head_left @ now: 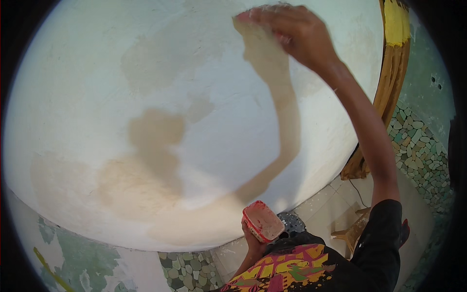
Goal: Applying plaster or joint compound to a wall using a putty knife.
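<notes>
Low in front of my body, my left hand (pixel 253 245) is closed around a rectangular plastic tub (pixel 246 223) with a red, smeared rim. Pale pinkish-beige paste (pixel 265 221) lies inside the tub. My right arm is stretched far up, and my right hand (pixel 296 30) is bent against the white wall (pixel 214 141). Its fingers are closed, slightly blurred, with a reddish-pink edge (pixel 243 16) showing at the fingertips; the thing itself is mostly hidden. Damp-looking beige patches mark the wall, and my arm's shadow falls across it.
A brown wooden post (pixel 396 68) with a yellow top borders the wall on the right. Beyond it are green-grey pebble tiles (pixel 418 146). A small wooden stool (pixel 351 233) and a speckled dark bucket-like thing (pixel 293 224) stand on the tiled floor (pixel 318 207).
</notes>
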{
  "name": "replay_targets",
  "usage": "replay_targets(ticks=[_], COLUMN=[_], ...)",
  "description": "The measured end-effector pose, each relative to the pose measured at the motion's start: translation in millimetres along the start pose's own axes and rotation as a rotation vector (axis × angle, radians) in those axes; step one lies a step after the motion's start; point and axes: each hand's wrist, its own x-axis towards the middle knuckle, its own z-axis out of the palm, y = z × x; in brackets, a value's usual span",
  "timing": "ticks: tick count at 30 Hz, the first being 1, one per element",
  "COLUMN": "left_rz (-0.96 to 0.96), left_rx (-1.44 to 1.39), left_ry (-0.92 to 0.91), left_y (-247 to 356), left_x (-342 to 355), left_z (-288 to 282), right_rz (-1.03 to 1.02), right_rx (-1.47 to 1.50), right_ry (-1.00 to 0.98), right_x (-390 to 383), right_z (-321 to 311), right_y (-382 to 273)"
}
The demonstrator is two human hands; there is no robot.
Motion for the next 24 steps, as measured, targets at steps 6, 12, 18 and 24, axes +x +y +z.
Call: replay_targets(ticks=[6, 12, 18, 24], left_rz=[-0.025, -0.005, -0.046, 0.004], left_rx=[-0.019, -0.023, -0.019, -0.076], left_ry=[-0.047, -0.079, -0.1, -0.101], left_y=[0, 10, 1, -11], left_x=[1, 4, 4, 6], left_z=[12, 22, 17, 5], right_rz=[0.07, 0.004, 0.089, 0.173], right_rx=[-0.05, 0.064, 0.128, 0.149], right_ry=[-0.064, -0.272, 0.009, -0.05], right_x=[-36, -54, 19, 26], right_z=[12, -27, -30, -16], right_y=[-66, -120, -106, -149])
